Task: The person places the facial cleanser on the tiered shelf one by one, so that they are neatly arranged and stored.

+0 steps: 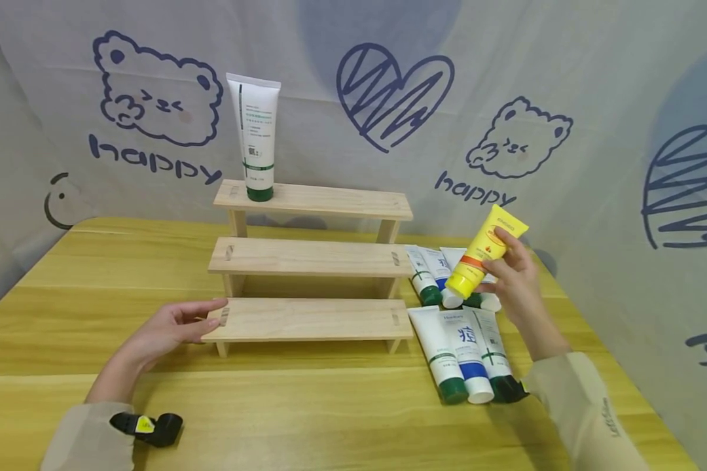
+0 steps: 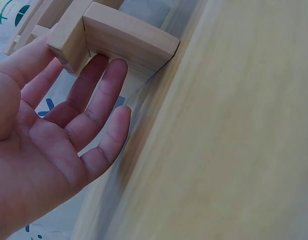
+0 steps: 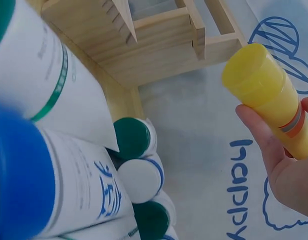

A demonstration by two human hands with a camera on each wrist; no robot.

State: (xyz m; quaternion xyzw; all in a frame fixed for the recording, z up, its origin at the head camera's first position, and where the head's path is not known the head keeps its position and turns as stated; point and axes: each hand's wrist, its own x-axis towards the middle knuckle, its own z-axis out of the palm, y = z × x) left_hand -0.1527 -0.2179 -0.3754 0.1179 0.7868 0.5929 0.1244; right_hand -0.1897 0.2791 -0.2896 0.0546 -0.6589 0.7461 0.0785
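A yellow squeeze tube (image 1: 486,252) with an orange band is held cap-down and tilted in my right hand (image 1: 515,278), thumb and fingers pinching its upper half. In the right wrist view its yellow cap (image 3: 251,70) points up and left. My left hand (image 1: 167,330) grips the left end of the lowest step of a three-tier wooden stand (image 1: 309,320). From the left wrist, several fingers (image 2: 96,107) show curved beneath the end of the board. On the left of the top step, a white tube (image 1: 258,137) stands upright on its green cap.
Right of the stand, white tubes with green or white caps lie in two groups, a front row (image 1: 459,353) and a back pile (image 1: 430,275) partly hidden behind the yellow tube. A patterned cloth (image 1: 342,131) hangs behind the wooden table (image 1: 271,418) and along its right side.
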